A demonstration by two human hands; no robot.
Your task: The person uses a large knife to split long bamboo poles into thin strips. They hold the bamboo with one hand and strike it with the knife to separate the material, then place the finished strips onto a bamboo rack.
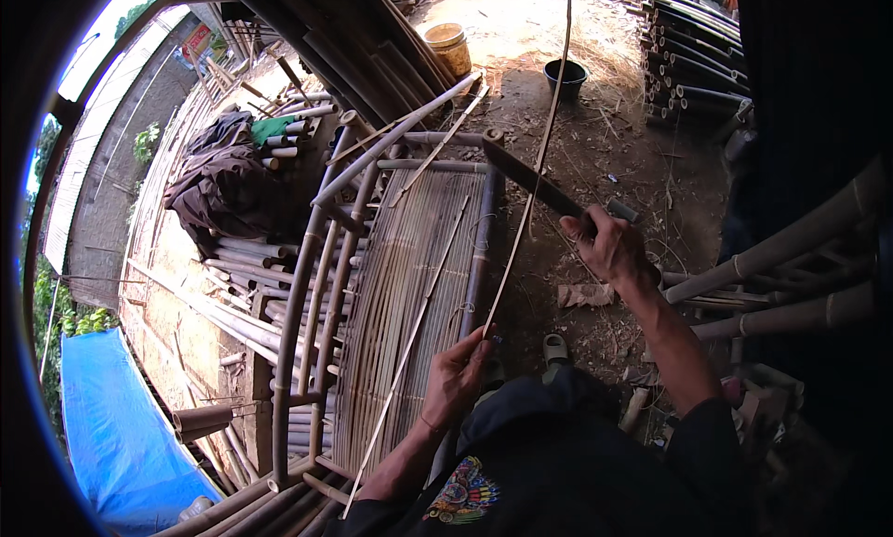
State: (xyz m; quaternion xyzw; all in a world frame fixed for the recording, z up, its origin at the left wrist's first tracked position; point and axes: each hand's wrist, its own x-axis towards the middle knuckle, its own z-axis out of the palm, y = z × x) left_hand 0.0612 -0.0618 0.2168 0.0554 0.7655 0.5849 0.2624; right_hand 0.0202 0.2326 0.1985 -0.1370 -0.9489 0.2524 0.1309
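My left hand (456, 374) is closed, its fingers pinching the lower end of a long thin bamboo strip (523, 223). The strip runs up and away past the top of the view. My right hand (609, 249) grips a machete (535, 182) by its handle; the dark, broad blade points to the upper left and crosses the strip. Whether blade and strip touch, I cannot tell. Left of my hands stands a bamboo bench (391, 258) with a slatted seat. Two loose bamboo strips (414, 328) (440, 146) lie across it.
A black bucket (566, 79) and a yellowish bucket (448, 50) stand beyond the bench. Bamboo poles are stacked at the far right (693, 63), and more poles (781, 235) jut in nearer. Dark cloth (228, 179) covers a pile at left, near a blue tarp (130, 435). Shavings litter the dirt floor.
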